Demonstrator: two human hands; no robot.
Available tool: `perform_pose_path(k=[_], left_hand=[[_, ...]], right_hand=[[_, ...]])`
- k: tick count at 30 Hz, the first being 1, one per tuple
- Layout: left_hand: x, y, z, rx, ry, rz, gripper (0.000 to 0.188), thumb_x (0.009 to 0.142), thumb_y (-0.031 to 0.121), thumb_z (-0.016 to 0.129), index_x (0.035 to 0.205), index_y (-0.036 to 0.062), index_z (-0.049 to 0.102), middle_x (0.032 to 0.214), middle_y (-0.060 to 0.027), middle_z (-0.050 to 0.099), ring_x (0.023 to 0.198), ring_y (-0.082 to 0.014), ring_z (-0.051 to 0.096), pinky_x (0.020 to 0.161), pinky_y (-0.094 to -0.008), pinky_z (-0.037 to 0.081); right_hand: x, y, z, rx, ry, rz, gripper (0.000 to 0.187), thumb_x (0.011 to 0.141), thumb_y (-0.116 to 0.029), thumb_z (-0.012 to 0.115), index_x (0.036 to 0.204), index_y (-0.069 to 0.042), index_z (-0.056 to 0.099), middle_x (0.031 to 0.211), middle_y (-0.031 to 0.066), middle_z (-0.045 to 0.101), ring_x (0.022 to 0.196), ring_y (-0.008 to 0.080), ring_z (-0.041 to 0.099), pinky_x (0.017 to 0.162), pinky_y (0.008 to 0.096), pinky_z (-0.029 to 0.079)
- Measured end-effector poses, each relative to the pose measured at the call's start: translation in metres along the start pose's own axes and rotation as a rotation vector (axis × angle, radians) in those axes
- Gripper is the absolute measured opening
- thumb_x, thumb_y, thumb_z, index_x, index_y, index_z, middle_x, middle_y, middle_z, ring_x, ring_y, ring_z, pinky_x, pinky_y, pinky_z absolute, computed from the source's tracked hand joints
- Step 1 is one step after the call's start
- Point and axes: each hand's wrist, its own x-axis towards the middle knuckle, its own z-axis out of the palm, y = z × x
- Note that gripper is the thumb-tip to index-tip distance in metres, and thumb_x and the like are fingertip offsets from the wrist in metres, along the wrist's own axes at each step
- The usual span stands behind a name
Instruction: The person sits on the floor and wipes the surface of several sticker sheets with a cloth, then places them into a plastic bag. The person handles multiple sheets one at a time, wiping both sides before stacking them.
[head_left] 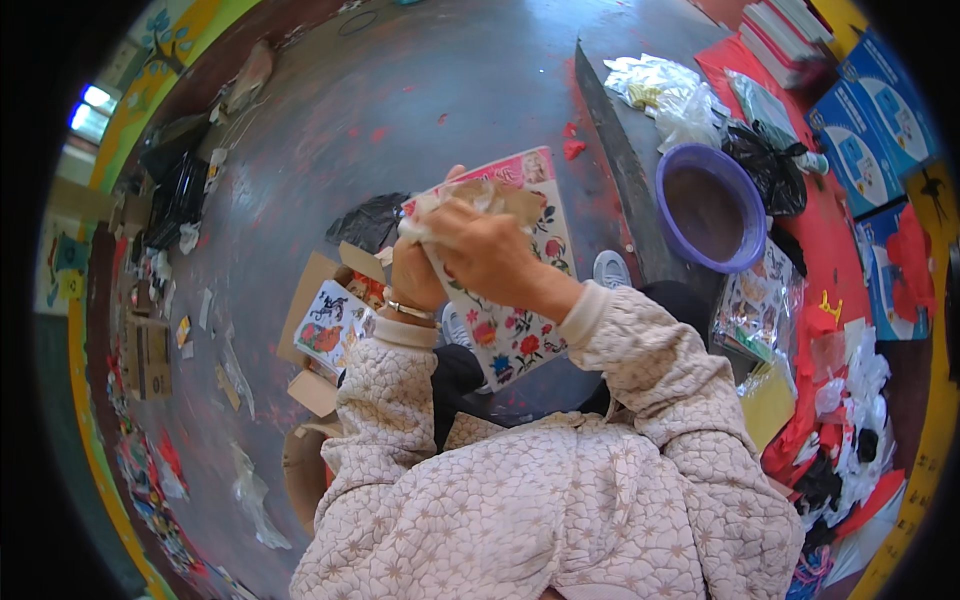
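In front of my chest is a flower-printed sheet (520, 335) with a pink band along its far edge. It looks like a sticker sheet, with red and pink roses on white. My left hand (412, 272), a bracelet at its wrist, grips the sheet's left side; part of it is hidden behind the sheet and my other hand. Across the sheet's upper part lies my right hand (490, 250), its fingers closed on a crumpled brown-and-white wad (512, 203). Whether the wad is paper or cloth I cannot tell.
Left of my legs, an open cardboard box (312, 285) holds more printed sheets (335, 322). A black plastic bag (365, 222) lies behind it. On the right ledge stand a purple basin (668, 225), packaged sheets (765, 300), plastic bags (680, 100) and blue boxes (870, 125).
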Motion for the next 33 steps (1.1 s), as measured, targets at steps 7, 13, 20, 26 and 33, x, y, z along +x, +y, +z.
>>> perform_pose_path(k=[7, 13, 20, 26, 33], left_hand=[[-0.008, -0.003, -0.006, -0.888, 0.255, -0.403, 0.049, 0.090, 0.038, 0.042, 0.122, 0.0004, 0.041, 0.120, -0.0176, 0.050, 0.105, -0.0280, 0.053, 0.087, -0.0405, 0.044], [-0.009, 0.012, -0.014, -0.753, 0.142, -0.178, 0.056, 0.090, 0.036, 0.042, 0.132, 0.0012, 0.028, 0.122, -0.0184, 0.048, 0.105, -0.0284, 0.053, 0.088, -0.0428, 0.044], [-0.016, -0.001, -0.025, -0.894, 0.166, -0.506, 0.053, 0.090, 0.036, 0.041, 0.128, 0.0002, 0.033, 0.122, -0.0192, 0.047, 0.107, -0.0297, 0.052, 0.089, -0.0425, 0.043], [-0.014, -0.002, -0.026, -0.880, 0.003, -0.503, 0.046, 0.088, 0.031, 0.048, 0.123, 0.0008, 0.039, 0.121, -0.0190, 0.048, 0.108, -0.0265, 0.051, 0.087, -0.0428, 0.045], [-0.024, -0.025, -0.027, -0.639, 0.135, -0.638, 0.033, 0.079, -0.003, 0.053, 0.112, -0.0002, 0.049, 0.106, -0.0169, 0.058, 0.089, -0.0232, 0.061, 0.075, -0.0376, 0.053]], right_hand=[[-0.008, 0.090, -0.020, -0.527, 0.080, 0.291, 0.007, 0.075, -0.010, 0.054, 0.080, -0.005, 0.055, 0.079, 0.0094, 0.056, 0.059, 0.0213, 0.059, 0.043, 0.0332, 0.044], [-0.015, 0.134, -0.070, 0.871, 0.148, 1.371, 0.034, 0.084, -0.035, 0.055, 0.096, -0.003, 0.056, 0.077, 0.0044, 0.058, 0.065, 0.0129, 0.056, 0.054, 0.0244, 0.045], [0.009, 0.071, -0.066, 1.035, -0.269, 1.120, 0.038, 0.080, -0.036, 0.061, 0.096, -0.001, 0.057, 0.078, 0.0038, 0.060, 0.068, 0.0126, 0.059, 0.059, 0.0253, 0.048], [0.001, 0.077, -0.058, 1.066, -0.035, 1.285, 0.007, 0.080, -0.004, 0.059, 0.086, -0.002, 0.057, 0.078, 0.0091, 0.062, 0.062, 0.0128, 0.060, 0.053, 0.0243, 0.050], [-0.001, 0.077, -0.057, 1.079, 0.023, 1.361, 0.008, 0.079, -0.009, 0.062, 0.078, -0.002, 0.059, 0.075, 0.0077, 0.061, 0.057, 0.0129, 0.058, 0.052, 0.0262, 0.049]])
